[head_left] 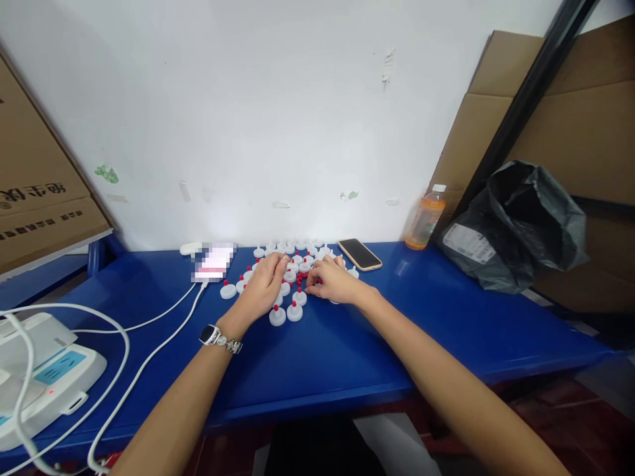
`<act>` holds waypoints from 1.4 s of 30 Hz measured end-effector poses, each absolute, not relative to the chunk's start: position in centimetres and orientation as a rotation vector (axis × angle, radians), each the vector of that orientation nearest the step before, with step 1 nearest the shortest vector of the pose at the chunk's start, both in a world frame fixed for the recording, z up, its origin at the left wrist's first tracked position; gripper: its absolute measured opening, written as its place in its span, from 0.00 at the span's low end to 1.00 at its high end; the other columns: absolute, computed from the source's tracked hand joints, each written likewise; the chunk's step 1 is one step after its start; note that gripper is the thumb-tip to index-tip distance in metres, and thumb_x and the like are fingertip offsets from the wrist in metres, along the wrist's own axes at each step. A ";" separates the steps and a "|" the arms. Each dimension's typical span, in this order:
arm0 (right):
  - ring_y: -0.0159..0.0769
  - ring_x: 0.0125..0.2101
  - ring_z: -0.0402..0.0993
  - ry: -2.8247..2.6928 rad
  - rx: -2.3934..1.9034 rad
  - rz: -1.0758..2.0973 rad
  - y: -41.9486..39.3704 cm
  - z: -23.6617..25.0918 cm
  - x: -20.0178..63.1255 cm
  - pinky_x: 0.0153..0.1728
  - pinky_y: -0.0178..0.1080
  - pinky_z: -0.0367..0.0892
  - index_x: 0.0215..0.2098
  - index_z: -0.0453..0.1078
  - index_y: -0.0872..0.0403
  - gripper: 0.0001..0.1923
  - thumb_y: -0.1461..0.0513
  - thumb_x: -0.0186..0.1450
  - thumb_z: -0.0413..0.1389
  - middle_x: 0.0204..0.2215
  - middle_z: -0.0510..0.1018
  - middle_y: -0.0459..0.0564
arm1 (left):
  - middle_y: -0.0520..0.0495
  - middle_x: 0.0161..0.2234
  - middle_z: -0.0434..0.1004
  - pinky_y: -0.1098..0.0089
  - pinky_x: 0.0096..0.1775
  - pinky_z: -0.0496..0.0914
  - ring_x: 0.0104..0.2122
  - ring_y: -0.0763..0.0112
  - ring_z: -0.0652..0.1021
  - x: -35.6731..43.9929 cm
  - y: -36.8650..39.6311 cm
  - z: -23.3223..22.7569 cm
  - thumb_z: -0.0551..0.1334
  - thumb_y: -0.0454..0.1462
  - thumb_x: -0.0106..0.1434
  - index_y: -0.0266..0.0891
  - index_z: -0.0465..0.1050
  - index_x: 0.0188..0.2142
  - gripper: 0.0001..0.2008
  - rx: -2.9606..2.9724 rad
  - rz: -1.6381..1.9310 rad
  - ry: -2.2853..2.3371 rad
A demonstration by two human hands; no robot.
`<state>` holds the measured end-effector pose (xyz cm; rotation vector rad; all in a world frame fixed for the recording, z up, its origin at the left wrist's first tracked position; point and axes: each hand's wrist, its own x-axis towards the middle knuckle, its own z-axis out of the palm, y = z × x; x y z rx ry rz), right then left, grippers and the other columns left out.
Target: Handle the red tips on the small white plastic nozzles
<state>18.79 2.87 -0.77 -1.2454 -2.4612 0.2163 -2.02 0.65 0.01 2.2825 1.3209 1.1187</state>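
Head view: left hand (265,285) and right hand (333,281) lie palm-down, fingers curled, on a cluster of white caps with red tips (294,311) mid blue table (446,330). Whether either pinches a cap: cannot tell. Phone (360,254) just beyond, orange bottle (425,218) further right.

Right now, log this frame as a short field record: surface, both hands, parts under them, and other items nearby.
surface: blue table against a white wall
left hand: resting on the white caps, wristwatch on the wrist
right hand: fingers down among the caps; grip unclear
parts: white caps with red tips, clustered, plus loose red pieces
behind: smartphone, orange drink bottle
right: black plastic bag
left: white power strip with cables
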 end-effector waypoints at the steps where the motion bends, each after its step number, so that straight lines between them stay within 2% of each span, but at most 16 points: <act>1: 0.43 0.42 0.66 -2.418 -1.217 0.238 2.9 -0.8 18.7 0.48 0.47 0.53 0.29 0.76 0.52 0.06 0.59 0.62 0.61 0.33 0.78 0.49 | 0.45 0.42 0.74 0.61 0.49 0.65 0.45 0.62 0.73 -2.0 0.6 0.0 0.44 0.47 0.74 0.41 0.67 0.42 0.18 2.281 1.120 1.320; 5: 0.35 0.32 0.71 -2.035 -0.991 0.627 2.9 -0.5 18.1 0.40 0.40 0.62 0.31 0.74 0.54 0.06 0.59 0.63 0.59 0.29 0.79 0.47 | 0.45 0.42 0.74 0.62 0.49 0.65 0.46 0.62 0.73 -2.0 0.3 0.3 0.43 0.47 0.74 0.41 0.67 0.44 0.19 2.254 1.138 1.324; 10: 0.32 0.23 0.70 -1.502 -0.757 1.085 2.5 -0.3 16.3 0.28 0.37 0.65 0.30 0.73 0.54 0.17 0.49 0.55 0.66 0.22 0.76 0.46 | 0.50 0.29 0.69 0.65 0.38 0.66 0.31 0.66 0.73 -1.6 -0.5 0.7 0.40 0.51 0.74 0.41 0.67 0.44 0.23 2.126 1.142 1.359; 14: 0.29 0.21 0.67 -1.349 -0.727 1.208 1.8 -0.2 15.2 0.25 0.35 0.63 0.28 0.72 0.54 0.19 0.49 0.52 0.68 0.20 0.75 0.44 | 0.52 0.27 0.66 0.66 0.34 0.65 0.27 0.68 0.70 -1.0 -0.6 0.3 0.39 0.53 0.73 0.41 0.67 0.43 0.25 2.061 1.244 1.336; 19: 0.27 0.20 0.66 -1.190 -0.666 1.315 1.3 0.1 14.8 0.23 0.33 0.60 0.27 0.70 0.54 0.20 0.50 0.50 0.70 0.19 0.74 0.43 | 0.51 0.28 0.67 0.66 0.34 0.67 0.28 0.68 0.71 -0.4 -0.4 -0.2 0.39 0.56 0.72 0.42 0.67 0.42 0.27 1.971 1.348 1.287; 25: 0.27 0.21 0.67 -1.124 -0.664 1.401 0.8 0.2 14.5 0.24 0.33 0.62 0.24 0.66 0.54 0.21 0.51 0.49 0.71 0.21 0.75 0.44 | 0.48 0.30 0.69 0.62 0.37 0.70 0.30 0.66 0.73 -0.2 -0.4 -0.4 0.38 0.57 0.71 0.41 0.67 0.42 0.28 1.951 1.342 1.262; 30: 0.27 0.19 0.65 -1.121 -0.678 1.317 0.6 0.4 13.7 0.23 0.33 0.61 0.24 0.65 0.53 0.21 0.51 0.50 0.70 0.19 0.73 0.42 | 0.45 0.38 0.73 0.61 0.44 0.72 0.41 0.63 0.76 0.3 -0.6 -0.6 0.39 0.56 0.72 0.42 0.65 0.43 0.26 1.917 1.349 1.259; 35: 0.27 0.19 0.64 -1.215 -0.641 1.128 0.3 1.3 13.3 0.24 0.34 0.62 0.24 0.65 0.53 0.20 0.51 0.53 0.69 0.18 0.71 0.41 | 0.45 0.41 0.74 0.62 0.48 0.72 0.43 0.65 0.76 0.7 -1.4 0.1 0.39 0.54 0.73 0.43 0.63 0.45 0.23 1.884 1.317 1.199; 38: 0.29 0.20 0.66 -1.349 -0.696 0.997 1.2 2.1 14.3 0.25 0.34 0.63 0.25 0.65 0.53 0.18 0.51 0.57 0.66 0.18 0.72 0.42 | 0.43 0.50 0.72 0.59 0.55 0.67 0.52 0.63 0.73 0.2 -1.2 0.7 0.38 0.52 0.74 0.43 0.62 0.53 0.25 1.963 1.263 1.218; 40: 0.30 0.22 0.67 -1.434 -0.768 0.831 2.8 2.6 15.5 0.26 0.35 0.63 0.26 0.65 0.53 0.16 0.51 0.59 0.63 0.20 0.73 0.43 | 0.41 0.54 0.70 0.56 0.59 0.63 0.56 0.61 0.70 -0.6 -0.6 0.7 0.39 0.52 0.74 0.42 0.58 0.60 0.25 2.036 1.271 1.298; 42: 0.31 0.23 0.68 -1.527 -0.884 0.638 4.9 2.7 16.7 0.27 0.35 0.64 0.28 0.65 0.52 0.14 0.53 0.61 0.61 0.21 0.74 0.44 | 0.40 0.51 0.71 0.54 0.59 0.62 0.54 0.59 0.69 -1.6 0.3 0.5 0.45 0.51 0.73 0.40 0.57 0.62 0.26 2.138 1.297 1.414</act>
